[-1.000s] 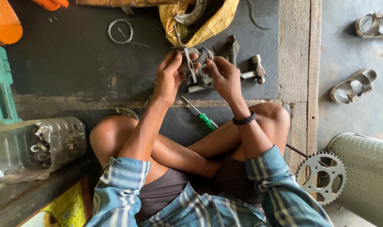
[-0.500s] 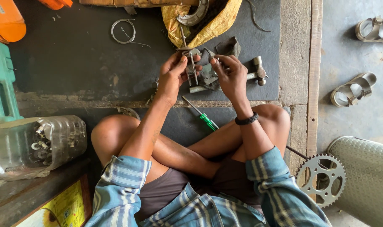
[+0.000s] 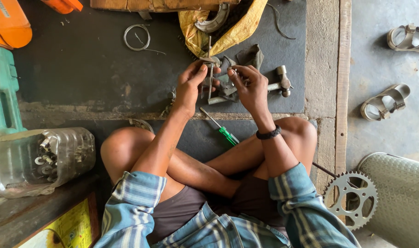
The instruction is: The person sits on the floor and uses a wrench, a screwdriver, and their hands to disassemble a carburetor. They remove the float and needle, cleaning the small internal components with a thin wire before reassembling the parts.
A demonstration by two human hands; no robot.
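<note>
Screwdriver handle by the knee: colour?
Green, translucent-looking, on the screwdriver lying on the dark mat; the head view shows it.

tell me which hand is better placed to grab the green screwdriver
Right, probably. The screwdriver lies just below the right hand, and its handle points toward that wrist. The left hand grips the metal part.

The hands (image 3: 218,85) hide most of the small metal part (image 3: 212,78); its kind is unclear
</note>
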